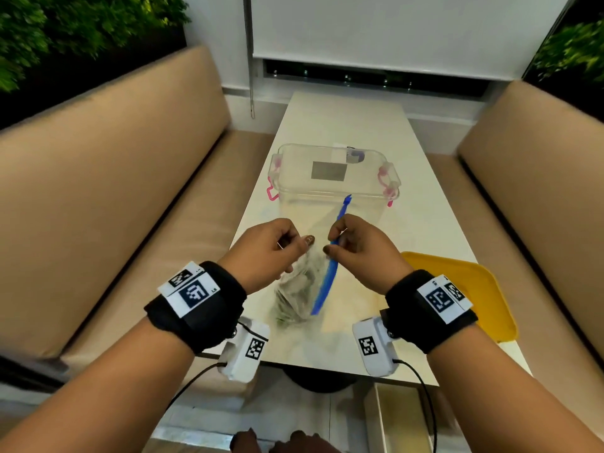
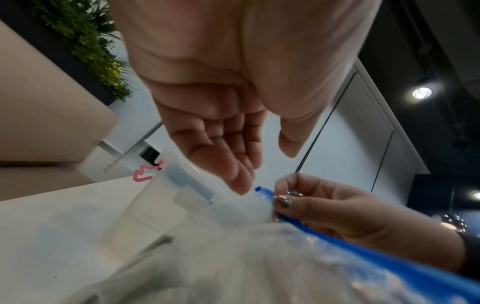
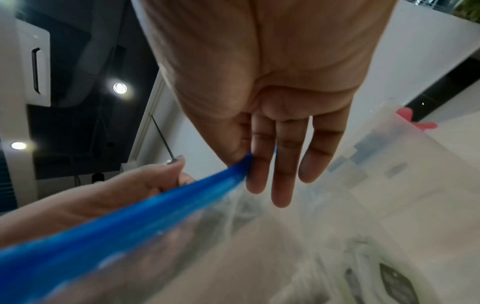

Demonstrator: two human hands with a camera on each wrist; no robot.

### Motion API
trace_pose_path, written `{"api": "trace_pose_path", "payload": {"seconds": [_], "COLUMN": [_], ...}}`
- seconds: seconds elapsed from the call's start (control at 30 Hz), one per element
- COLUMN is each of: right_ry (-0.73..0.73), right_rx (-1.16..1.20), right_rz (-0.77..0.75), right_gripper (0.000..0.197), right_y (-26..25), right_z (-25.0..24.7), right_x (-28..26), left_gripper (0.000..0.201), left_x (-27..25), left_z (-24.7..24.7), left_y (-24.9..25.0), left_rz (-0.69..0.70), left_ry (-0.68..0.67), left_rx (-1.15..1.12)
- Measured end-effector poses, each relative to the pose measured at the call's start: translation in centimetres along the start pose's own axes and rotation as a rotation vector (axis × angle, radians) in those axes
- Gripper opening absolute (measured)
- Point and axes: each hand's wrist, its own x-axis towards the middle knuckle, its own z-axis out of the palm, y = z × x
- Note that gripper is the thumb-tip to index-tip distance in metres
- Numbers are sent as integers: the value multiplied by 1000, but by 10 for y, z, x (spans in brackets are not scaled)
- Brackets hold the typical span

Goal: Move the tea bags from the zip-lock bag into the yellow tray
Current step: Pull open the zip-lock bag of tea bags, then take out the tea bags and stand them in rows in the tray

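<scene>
While held above the table, zip-lock bag (image 1: 304,282) clear, blue-sealed | right hand (image 1: 359,253) grip pinches seal | left hand (image 1: 264,253) grip pinches film

Dim indoor light; ceiling spotlights (image 2: 422,93) flare; wrist views blurred up close; wide-angle bending at edges

zip-lock bag (image 1: 294,289) thin clear crinkly plastic, blue plastic seal strip (image 1: 323,286); yellow tray (image 1: 470,286) smooth matt plastic; storage box (image 1: 330,178) clear glossy plastic, pink clips; table (image 1: 425,230) smooth glossy white; wrist straps (image 1: 209,308) black cloth
</scene>
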Motion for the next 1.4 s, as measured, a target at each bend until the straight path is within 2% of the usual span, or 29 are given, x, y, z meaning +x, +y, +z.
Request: {"api": "trace_pose_path", "payload": {"seconds": [0.17, 0.27, 0.4, 0.47, 0.53, 0.63, 0.77, 0.9, 0.97, 1.0, 1.07, 1.13, 1.17, 1.2, 1.27, 1.33, 1.4], "right_ry": [31, 27, -129, -219, -249, -190, -26, 96, 197, 233, 254, 145, 43, -86, -265, -292, -249], "right_rx": [131, 189, 286, 313, 315, 289, 197, 313, 199, 45, -287, -445, -480, -520, -627, -694, -691], "right_rz": [60, 85, 69, 66, 83, 140, 310, 439, 322, 194, -174, -486, -567, -561, -393, -189, -62], "right_gripper": [37, 49, 47, 42, 33, 31, 37, 29, 27, 27, 24, 20, 22, 26, 28, 24, 34], "right_y": [-5, -3, -2, 1, 6, 17, 39, 49, 49, 48, 41, 28, 23, 17, 16, 24, 27], "right_z": [0, 1, 7, 9, 8, 7, 11, 16, 18, 18, 18, 21, 24, 27, 34, 37, 36], "right_x": [-2, -3, -5, -8, -11, -15, -14, -10, -8, -8, -7, -6, -6, -5, -4, -2, -1], "left_gripper": [29, 32, 39, 36, 28, 19, 22, 24, 21, 23, 34, 39, 38, 38, 42, 43, 40], "left_x": [4, 10, 19, 20, 20, 19, 22, 26, 29, 30, 31, 30, 30, 30, 31, 32, 30], "left_z": [18, 26, 33, 36, 37, 36, 31, 30, 31, 32, 33, 33, 34, 34, 33, 31, 30], "left_y": [-7, -7, -3, -3, -7, -18, -28, -29, -34, -37, -41, -41, -40, -40, -41, -42, -40], "left_rz": [-45, -93, -226, -205, -164, -186, -322, -382, -404, -408, -390, -371, -365, -356, -331, -323, -333], "left_ry": [-37, -7, -15, -38, -52, -31, 57, 91, 113, 115, 94, 63, 54, 52, 50, 28, -12], "left_rx": [-50, -144, -281, -236, -201, -289, -589, -820, -816, -793, -753, -760, -779, -805, -857, -902, -894]}}
